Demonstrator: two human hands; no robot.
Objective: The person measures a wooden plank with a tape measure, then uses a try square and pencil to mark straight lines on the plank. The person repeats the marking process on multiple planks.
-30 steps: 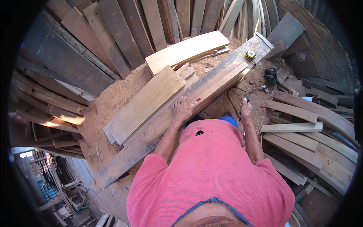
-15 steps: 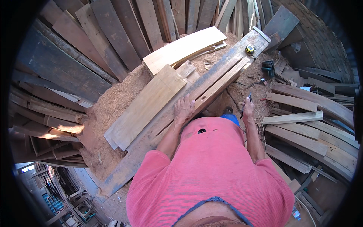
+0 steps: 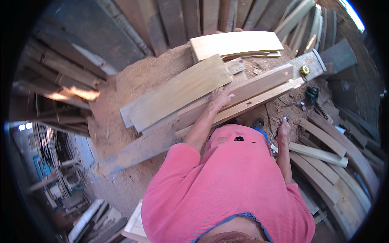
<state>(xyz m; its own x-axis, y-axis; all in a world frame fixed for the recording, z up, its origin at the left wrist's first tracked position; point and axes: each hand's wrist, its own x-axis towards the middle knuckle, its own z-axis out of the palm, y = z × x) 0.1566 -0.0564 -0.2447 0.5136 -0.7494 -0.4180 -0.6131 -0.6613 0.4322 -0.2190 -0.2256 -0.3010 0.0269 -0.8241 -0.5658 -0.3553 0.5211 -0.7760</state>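
Bench edge (image 3: 133, 150) is being crowded by boards (image 3: 178, 94), plank (image 3: 263, 83) touched by spread left hand (image 3: 221, 99), tool (image 3: 287, 116) gripped by right hand (image 3: 283, 129).

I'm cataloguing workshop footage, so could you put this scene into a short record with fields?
Left hand: resting on the reddish-brown board
Right hand: gripping a slim dark object, exact kind unclear
Nearer the person: narrower, lighter board alongside the reddish-brown one
Underneath: long worn plank
On the plank's right end: yellow-and-black tape measure
Beyond the left hand: wide pale board
Behind: sawdust, more timber
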